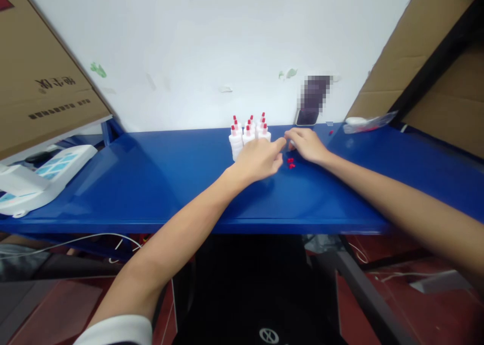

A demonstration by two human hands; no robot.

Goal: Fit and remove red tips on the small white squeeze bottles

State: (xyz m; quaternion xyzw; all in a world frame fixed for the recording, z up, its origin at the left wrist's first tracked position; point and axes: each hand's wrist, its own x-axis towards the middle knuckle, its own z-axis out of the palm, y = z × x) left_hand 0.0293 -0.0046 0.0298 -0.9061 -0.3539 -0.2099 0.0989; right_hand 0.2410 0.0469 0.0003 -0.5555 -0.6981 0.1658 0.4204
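From my remote view, the white bottles (248,134) stood upright, long axes vertical, just beyond my left hand (260,158), the nearer one, which partly hid them. Loose red pieces (291,160) lay just in front of my right hand (307,144). Each grip was curled, fingertips close together; contents I could not tell. The worktop (170,178) stretched broadly leftward, its front edge well apart.

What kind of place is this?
Probably a workshop or packing room, though I can't be sure. There's a long blue table, red-tipped white bottles grouped together, and printed cardboard at the left.
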